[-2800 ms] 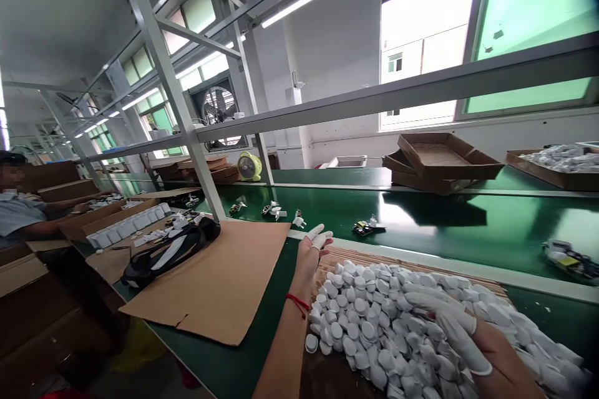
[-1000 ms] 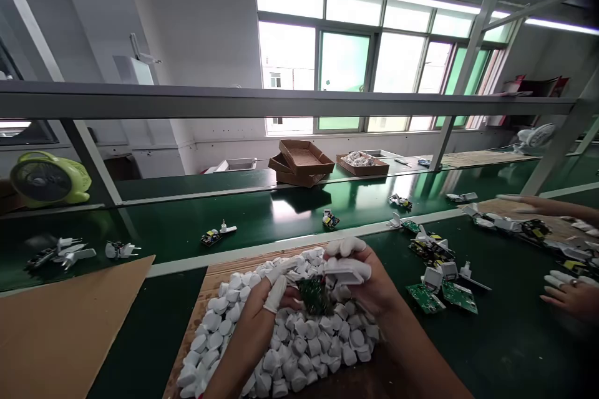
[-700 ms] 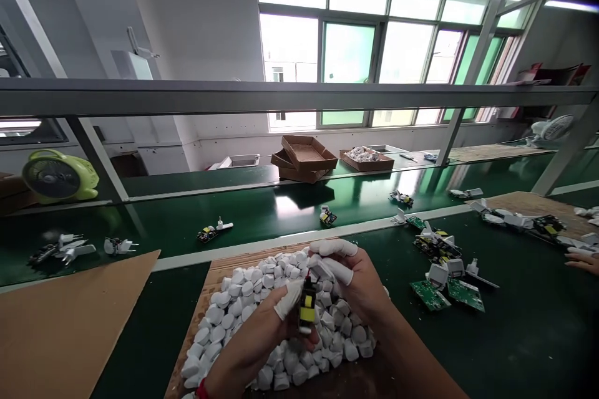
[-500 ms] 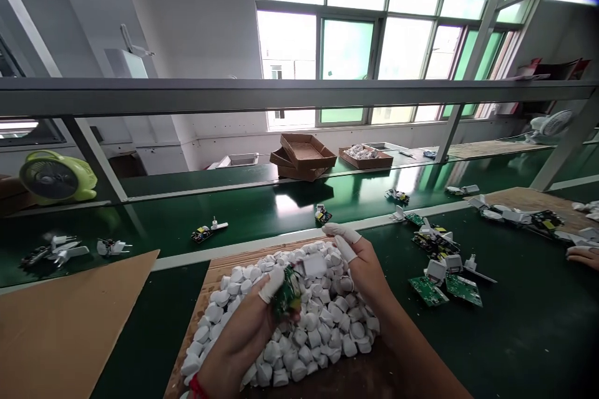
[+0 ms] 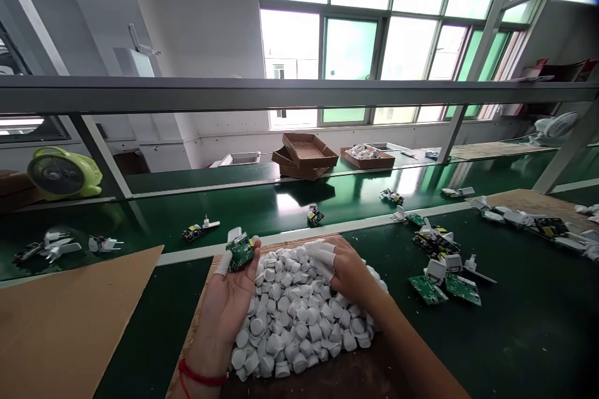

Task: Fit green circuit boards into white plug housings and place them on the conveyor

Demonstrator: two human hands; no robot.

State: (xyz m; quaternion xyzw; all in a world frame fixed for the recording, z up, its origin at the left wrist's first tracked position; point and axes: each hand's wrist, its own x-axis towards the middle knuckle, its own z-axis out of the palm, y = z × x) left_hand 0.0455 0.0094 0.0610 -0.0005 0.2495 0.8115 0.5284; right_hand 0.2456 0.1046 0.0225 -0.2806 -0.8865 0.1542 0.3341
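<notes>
My left hand (image 5: 231, 290), palm up, pinches a green circuit board (image 5: 242, 252) with a white part at its back edge. Its thumb wears a white finger cover, and a red cord circles the wrist. Below and to the right lies a large pile of small white plastic caps (image 5: 299, 318) on a brown cardboard sheet (image 5: 208, 299). At the pile's far right side is my right hand (image 5: 344, 265), its white-covered fingers bent down together onto the caps. The fingertips blend with the caps, so whatever they pinch is hidden.
Circuit boards with white housings (image 5: 437, 255) lie in a heap to the right. Several assemblies, one being a board with a white arm (image 5: 199, 229), sit on the green belt (image 5: 262, 206). A cardboard panel (image 5: 70, 318) lies left. Behind are a green fan (image 5: 65, 173) and brown trays (image 5: 306, 156).
My left hand has moved up and left with the circuit board, turning palm up. My right hand has lowered onto the caps. Belt assemblies have shifted left. A co-worker's hand has left the right edge.
</notes>
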